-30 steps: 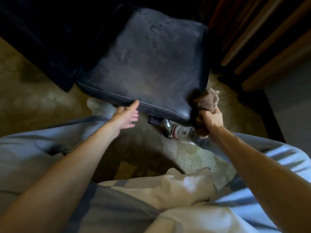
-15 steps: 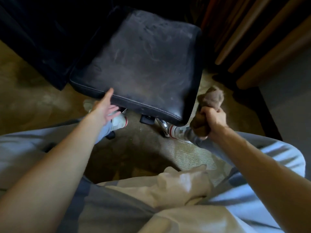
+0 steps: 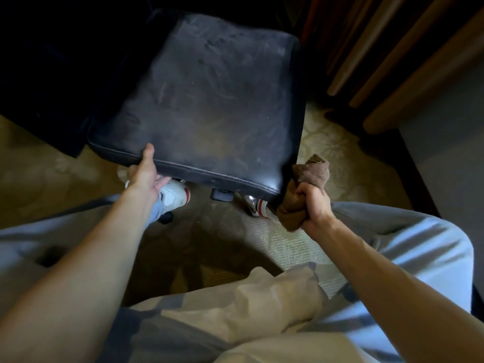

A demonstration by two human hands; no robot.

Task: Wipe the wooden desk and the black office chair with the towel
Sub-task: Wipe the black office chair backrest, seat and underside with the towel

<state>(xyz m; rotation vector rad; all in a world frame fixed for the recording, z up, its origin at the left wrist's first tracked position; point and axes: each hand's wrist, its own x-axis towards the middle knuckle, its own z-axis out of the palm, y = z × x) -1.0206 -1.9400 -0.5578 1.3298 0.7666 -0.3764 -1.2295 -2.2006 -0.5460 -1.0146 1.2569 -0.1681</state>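
Your left hand point(image 3: 146, 174) clamps the front edge of the black office chair point(image 3: 209, 95) at centre left of the frame. The thumb lies on top of the seat point(image 3: 222, 142) and the fingers reach beneath the edge. This grip appears intended to steady or turn the chair so that it does not roll while you wipe. Your right hand point(image 3: 313, 205) is closed in a fist round the towel point(image 3: 310, 171), which is bunched into a brown wad at centre right, just beside the near right corner of the seat. Whether cloth and corner touch cannot be determined. A bunched towel gives a firm pad for pressing but a small contact area. The seat top shows pale dusty smears over most of its area, so the chair step is judged incomplete. The chair stands on a patterned beige carpet point(image 3: 340, 158). Wooden rails point(image 3: 392, 64) run diagonally across the upper right; whether they belong to the wooden surface named in the task cannot be determined. The upper left is too dark to read. Pale trousers point(image 3: 392, 244) fill the lower frame.
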